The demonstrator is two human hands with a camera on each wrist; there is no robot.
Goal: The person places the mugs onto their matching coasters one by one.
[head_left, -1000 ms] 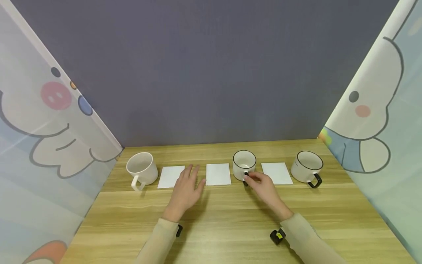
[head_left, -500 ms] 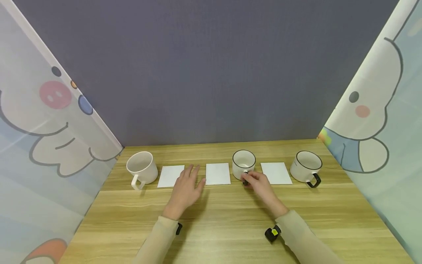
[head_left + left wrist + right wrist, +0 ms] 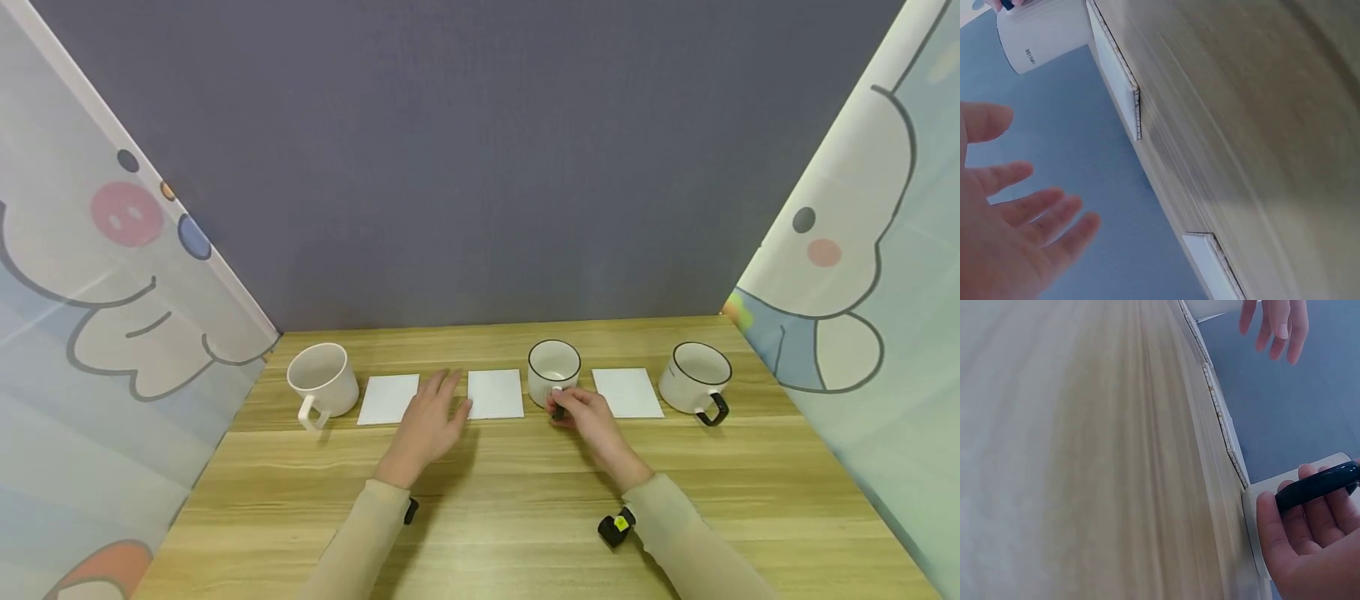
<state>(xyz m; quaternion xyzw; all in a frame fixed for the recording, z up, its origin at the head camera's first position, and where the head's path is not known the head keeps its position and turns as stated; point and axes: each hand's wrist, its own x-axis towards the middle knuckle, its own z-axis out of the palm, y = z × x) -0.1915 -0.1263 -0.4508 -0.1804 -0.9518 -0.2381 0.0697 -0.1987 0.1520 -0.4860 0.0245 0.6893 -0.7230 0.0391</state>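
My right hand (image 3: 596, 425) holds the black handle (image 3: 1316, 486) of a white mug (image 3: 550, 379) with a dark rim. The thumb lies at one side of the handle, and the fingers reach behind it. This mug stands upright between the middle white square tile (image 3: 496, 394) and the right white tile (image 3: 627, 393). With spread, relaxed fingers, my left hand (image 3: 426, 427) hovers between the left white tile (image 3: 387, 400) and the middle one. Nothing is in its grasp, as the left wrist view confirms.
An all-white mug (image 3: 333, 392) stands at the left end of the row, handle toward me. At the right end is another white mug (image 3: 686, 387) with a black handle. A dark grey panel (image 3: 480, 167) rises behind the wooden table (image 3: 495, 533).
My right hand has shifted slightly left, and its fingers have settled further around the mug's handle. The left hand stays almost in place, and the mugs and tiles keep their places.
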